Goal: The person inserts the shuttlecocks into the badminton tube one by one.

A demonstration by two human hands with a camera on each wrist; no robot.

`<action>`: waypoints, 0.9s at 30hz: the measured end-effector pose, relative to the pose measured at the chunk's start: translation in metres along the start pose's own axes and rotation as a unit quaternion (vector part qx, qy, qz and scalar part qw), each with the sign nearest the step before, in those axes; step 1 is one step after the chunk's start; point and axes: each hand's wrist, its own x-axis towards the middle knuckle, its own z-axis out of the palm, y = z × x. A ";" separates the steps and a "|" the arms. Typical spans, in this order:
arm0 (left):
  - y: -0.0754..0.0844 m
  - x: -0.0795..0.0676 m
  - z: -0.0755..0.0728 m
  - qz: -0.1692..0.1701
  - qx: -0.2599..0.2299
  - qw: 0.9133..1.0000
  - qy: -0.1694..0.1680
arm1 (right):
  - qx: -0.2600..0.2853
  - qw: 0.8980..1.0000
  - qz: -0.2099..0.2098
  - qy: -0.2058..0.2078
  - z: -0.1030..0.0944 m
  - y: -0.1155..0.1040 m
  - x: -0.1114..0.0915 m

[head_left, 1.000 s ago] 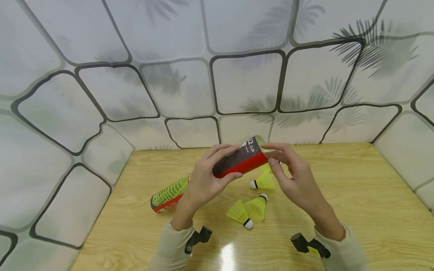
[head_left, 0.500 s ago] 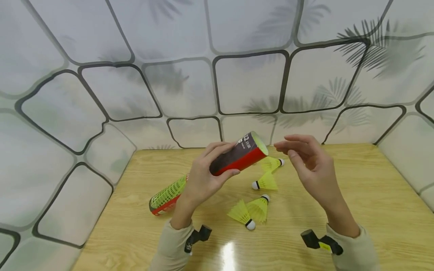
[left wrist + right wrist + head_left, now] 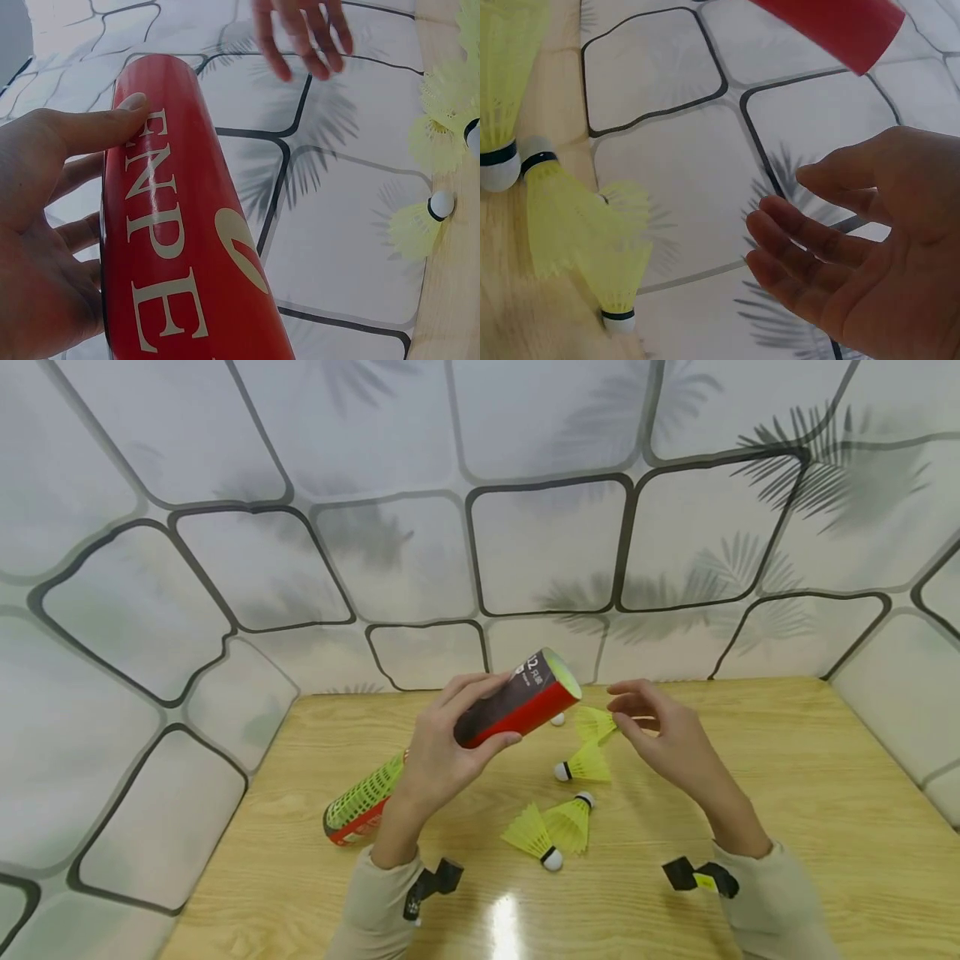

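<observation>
My left hand grips a shuttlecock tube, red and dark with a netted yellow-green print at its lower end. The tube is tilted, its uncovered mouth up to the right. In the left wrist view the thumb lies along the red side, which bears large pale letters. My right hand hovers by the far yellow shuttlecock, its fingertips overlapping the cork end in the head view. In the right wrist view that hand has loosely bent fingers and holds nothing.
More yellow shuttlecocks lie on the wooden table: one mid-table and a crossed pair, one beside another. A white cork tip shows behind the tube. A patterned cloth wall stands behind the table.
My right hand has left the tube's mouth, moved off to the right, then lowered toward the far shuttlecock. The left hand, still gripping the tube, has shifted slightly left.
</observation>
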 end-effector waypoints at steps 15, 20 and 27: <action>0.000 0.000 0.000 0.006 -0.006 1.000 0.003 | -0.007 0.982 0.066 -0.176 0.033 0.040 -0.001; -0.001 0.000 0.000 0.002 0.001 1.000 -0.003 | -0.013 0.982 0.047 -0.184 0.044 0.048 -0.001; 0.000 0.000 0.001 -0.001 0.004 1.000 -0.008 | 0.009 0.981 0.038 -0.190 0.052 0.052 -0.002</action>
